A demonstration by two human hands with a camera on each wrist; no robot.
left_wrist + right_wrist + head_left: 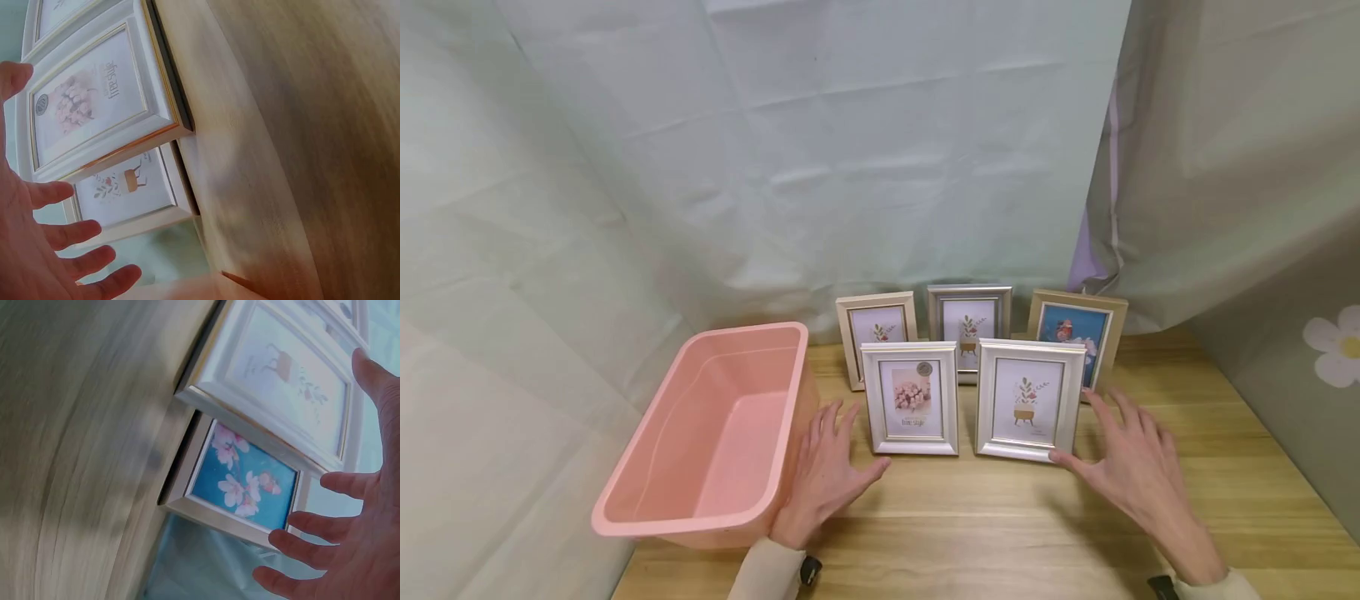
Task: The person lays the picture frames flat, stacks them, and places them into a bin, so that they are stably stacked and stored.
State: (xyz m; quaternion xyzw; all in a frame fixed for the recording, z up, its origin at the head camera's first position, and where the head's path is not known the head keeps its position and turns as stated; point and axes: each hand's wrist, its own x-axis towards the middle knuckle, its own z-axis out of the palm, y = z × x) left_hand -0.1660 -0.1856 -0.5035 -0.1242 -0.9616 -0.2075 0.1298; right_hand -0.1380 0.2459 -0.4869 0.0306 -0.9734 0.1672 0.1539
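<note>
Two white picture frames stand upright in front: the left one [912, 446] holds a pink flower print, the right one [1030, 450] a potted plant print. My left hand [827, 475], fingers spread, is beside the left white frame and holds nothing. My right hand [1138, 471] is spread at the right white frame's right side, its thumb overlapping the lower corner in the head view; contact cannot be told. Behind stand a cream frame [850, 342], a grey-silver frame [970, 292] and a tan frame [1116, 333] with a blue flower picture [244, 481].
A pink plastic tub [793, 400] stands to the left, close to my left hand. The frames and tub rest on a wood-grain table [955, 525]. Pale cloth [880, 167] hangs behind and at the sides, with a flower print [1337, 346] at right.
</note>
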